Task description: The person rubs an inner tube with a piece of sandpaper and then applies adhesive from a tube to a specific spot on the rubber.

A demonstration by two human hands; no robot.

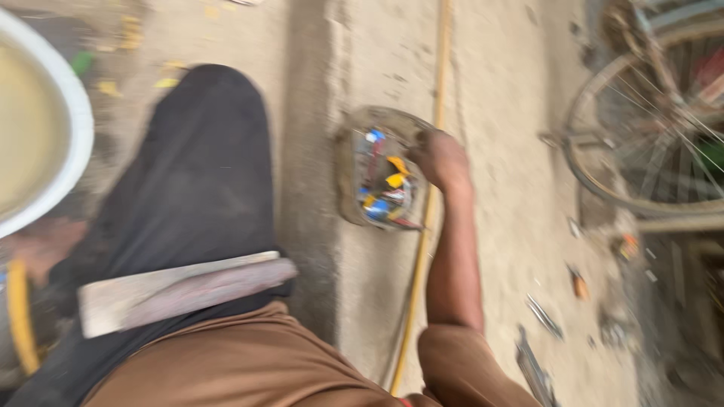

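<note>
- The ground is sandy concrete and fills most of the view; the picture is blurred.
- A leg in black cloth stretches from the near left toward the far middle, with a flat board lying across it near the brown shirt.
- A bicycle wheel stands at the far right.
- A white basin with pale liquid sits at the left edge.
- A yellow hose runs from near to far, passing just under the right arm.
- A round tub of small coloured bits sits in the middle of the ground, right of the leg.
- The right hand is on the tub's right rim, fingers curled over it or into it; the blur hides whether it grips anything.
- The left hand is out of view.
- Metal tools lie at the near right.
- As I judge it, the step is reaching into the tub; picking one small piece calls for a fine pinch.
</note>
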